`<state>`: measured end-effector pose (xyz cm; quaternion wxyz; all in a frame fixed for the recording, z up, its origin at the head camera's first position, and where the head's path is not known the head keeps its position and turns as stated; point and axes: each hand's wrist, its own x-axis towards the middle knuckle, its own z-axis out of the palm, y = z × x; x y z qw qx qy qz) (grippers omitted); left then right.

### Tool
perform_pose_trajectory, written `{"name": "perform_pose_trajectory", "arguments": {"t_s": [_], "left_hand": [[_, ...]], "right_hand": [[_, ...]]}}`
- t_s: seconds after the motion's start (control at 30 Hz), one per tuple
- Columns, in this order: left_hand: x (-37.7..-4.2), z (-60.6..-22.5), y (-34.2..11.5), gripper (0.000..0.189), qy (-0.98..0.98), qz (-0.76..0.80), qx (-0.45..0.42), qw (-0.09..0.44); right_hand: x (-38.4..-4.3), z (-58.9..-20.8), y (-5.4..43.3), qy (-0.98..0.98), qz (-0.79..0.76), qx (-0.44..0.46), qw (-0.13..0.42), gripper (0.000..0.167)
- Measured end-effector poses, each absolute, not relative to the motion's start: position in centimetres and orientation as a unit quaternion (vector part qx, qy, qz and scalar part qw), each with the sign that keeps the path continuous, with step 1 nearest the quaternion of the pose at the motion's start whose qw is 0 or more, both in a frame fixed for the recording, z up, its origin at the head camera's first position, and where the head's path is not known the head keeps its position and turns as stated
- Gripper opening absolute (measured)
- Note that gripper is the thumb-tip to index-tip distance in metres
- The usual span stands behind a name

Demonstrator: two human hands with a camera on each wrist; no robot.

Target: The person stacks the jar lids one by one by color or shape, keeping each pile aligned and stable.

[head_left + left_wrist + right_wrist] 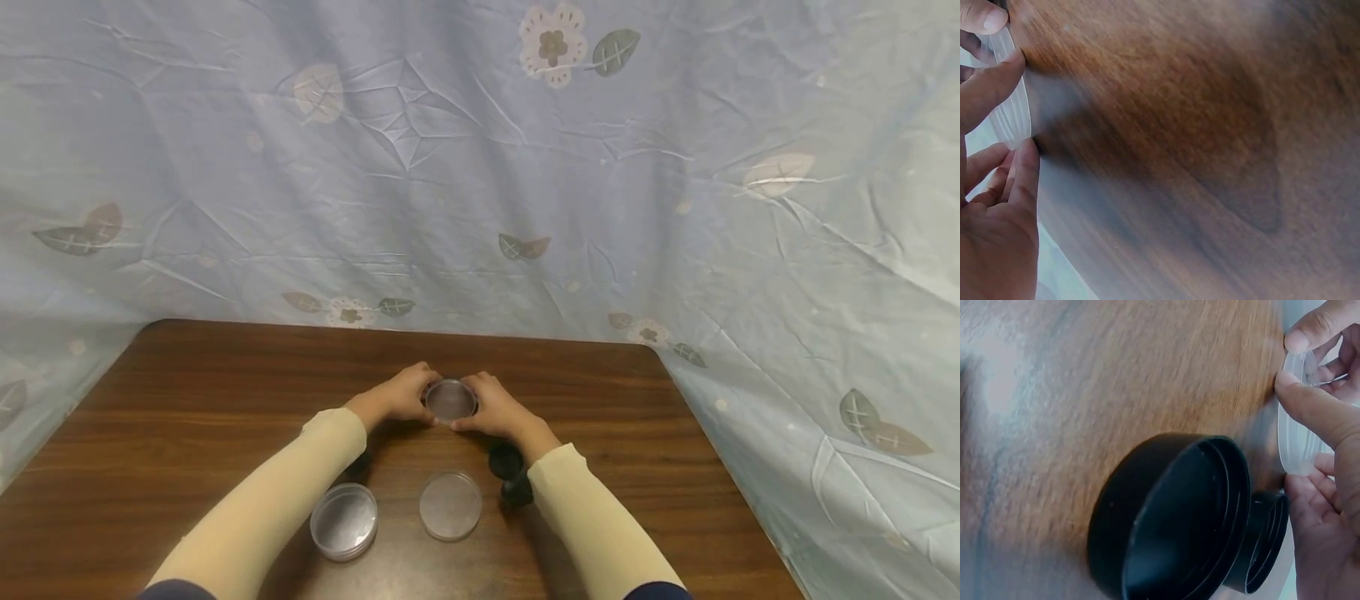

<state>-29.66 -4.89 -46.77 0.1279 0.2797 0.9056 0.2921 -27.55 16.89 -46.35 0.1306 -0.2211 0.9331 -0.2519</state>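
A clear round petri dish [451,401] sits between both hands at the far middle of the table. My left hand [406,392] grips its left edge, thumb at the near side and fingers round the far side. On the opposite edge my right hand [497,407] holds it the same way. Up close in the left wrist view, the fingertips pinch the rim of the dish [1015,103] low over the wood. From the right wrist view, the dish [1295,419] is seen edge-on, and whether it touches the table I cannot tell.
Nearer, a stack of clear dishes [344,522] stands by the left forearm, and a single clear dish [450,506] lies in the middle. Two black caps [1179,512] are beside the right forearm. A dark object [359,464] is partly hidden behind the left forearm. Floral cloth [450,167] hangs behind the table.
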Motion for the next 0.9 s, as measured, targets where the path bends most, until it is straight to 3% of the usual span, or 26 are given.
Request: {"name": "perform_pose_trajectory", "arguments": {"t_s": [0.9], "left_hand": [[-26.2, -43.2, -5.9, 0.081, 0.882, 0.291, 0.363, 0.078]], "right_hand": [[-24.5, -43.5, 19.3, 0.909, -0.271, -0.307, 0.079, 0.081]]}}
